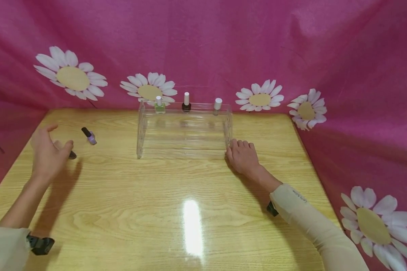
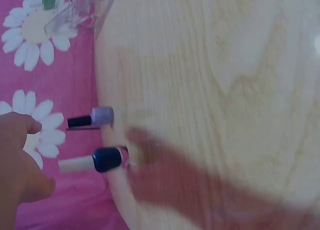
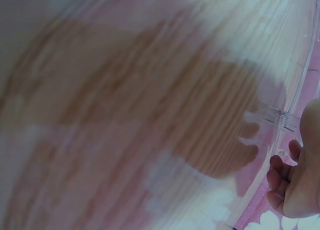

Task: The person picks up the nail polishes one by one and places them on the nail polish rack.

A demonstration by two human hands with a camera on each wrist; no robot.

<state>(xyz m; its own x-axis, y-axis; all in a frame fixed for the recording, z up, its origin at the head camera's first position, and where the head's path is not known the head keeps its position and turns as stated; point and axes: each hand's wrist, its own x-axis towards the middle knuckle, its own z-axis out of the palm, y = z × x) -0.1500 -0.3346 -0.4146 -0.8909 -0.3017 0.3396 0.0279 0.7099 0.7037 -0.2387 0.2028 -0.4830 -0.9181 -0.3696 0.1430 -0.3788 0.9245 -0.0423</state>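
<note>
My left hand (image 1: 49, 154) hovers at the table's left side, thumb and forefinger spread apart, with nothing between them. Partly hidden beyond its thumb lies a dark nail polish bottle (image 1: 72, 155); the left wrist view shows its white cap and dark blue body (image 2: 107, 159). Beside it lies a lilac nail polish bottle (image 1: 89, 136) with a black cap. A clear stepped display rack (image 1: 140, 131) stands at the back middle. With curled fingers, my right hand (image 1: 244, 156) grips the rack's front right corner.
Along the rack's top tier stand a green nail polish bottle (image 1: 160, 108), a dark one (image 1: 186, 107) and a pale one (image 1: 218, 105), all white-capped. A pink flowered cloth (image 1: 203, 49) hangs behind and beside the wooden table (image 1: 139, 210).
</note>
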